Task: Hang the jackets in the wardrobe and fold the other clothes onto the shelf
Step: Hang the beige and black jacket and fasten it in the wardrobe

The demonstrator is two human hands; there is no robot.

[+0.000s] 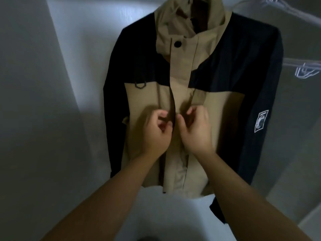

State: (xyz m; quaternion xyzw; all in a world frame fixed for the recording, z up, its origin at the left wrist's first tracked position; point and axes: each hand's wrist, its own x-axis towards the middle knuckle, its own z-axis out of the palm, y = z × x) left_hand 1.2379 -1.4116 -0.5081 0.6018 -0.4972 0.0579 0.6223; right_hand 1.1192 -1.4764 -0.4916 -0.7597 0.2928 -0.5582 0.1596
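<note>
A tan and navy hooded jacket [217, 70] hangs upright in the wardrobe, its front facing me; what holds it at the top is out of view. My left hand [154, 133] pinches the left edge of the front placket at mid-chest height. My right hand [196, 131] pinches the facing right edge just beside it. The two hands sit a few centimetres apart on either side of the front opening. A black snap shows near the collar, and a white patch is on the jacket's navy sleeve at the right.
Empty clear plastic hangers [305, 70] hang to the right of the jacket, one more at the top right [278, 4]. White wardrobe walls [78, 49] close in on the left and behind. A pale floor panel [173, 214] lies below the jacket hem.
</note>
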